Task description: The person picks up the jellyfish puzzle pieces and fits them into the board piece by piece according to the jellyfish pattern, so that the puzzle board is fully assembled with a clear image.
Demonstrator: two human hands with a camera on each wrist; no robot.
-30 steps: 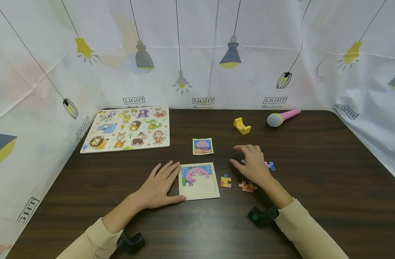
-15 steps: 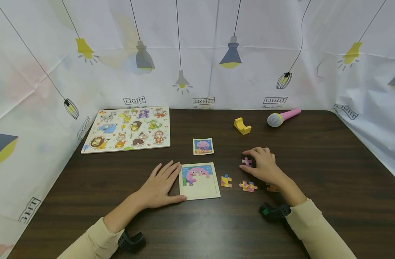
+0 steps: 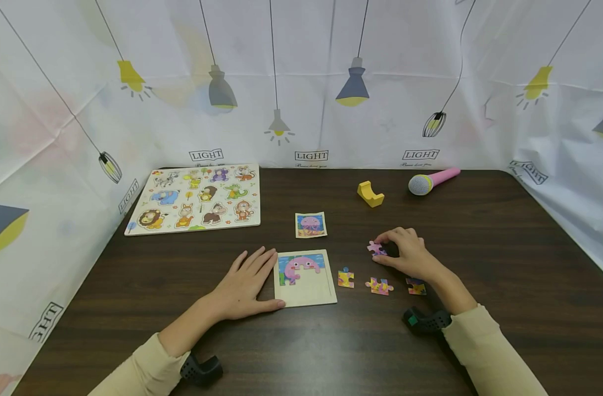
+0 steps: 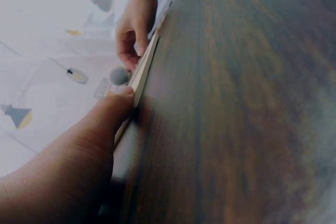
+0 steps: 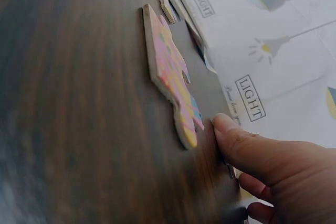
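My left hand [image 3: 244,283] lies with fingers straight along the left side of a square wooden puzzle tray [image 3: 306,297], thumb at its near corner. In the left wrist view, that thumb touches the tray's edge [image 4: 143,77]. Part of a pink sea-creature picture fills the tray's upper part; bare wood shows below. To the right, my right hand [image 3: 407,253] pinches a purple puzzle piece [image 3: 375,248] between thumb and fingers, low over the table. The right wrist view mostly hides that piece behind the thumb [image 5: 236,137].
Loose puzzle pieces lie between tray and right wrist: a yellow one [image 3: 346,279], a pink-and-yellow one [image 3: 379,286] and an orange one [image 3: 416,286]. Behind are a small picture card [image 3: 310,225], an animal puzzle board [image 3: 197,206], a yellow curved block [image 3: 370,194] and a toy microphone [image 3: 432,180].
My right hand has moved right and its thumb and fingers have come together on the purple piece. The orange piece has come into sight by the wrist. The left hand stays put.
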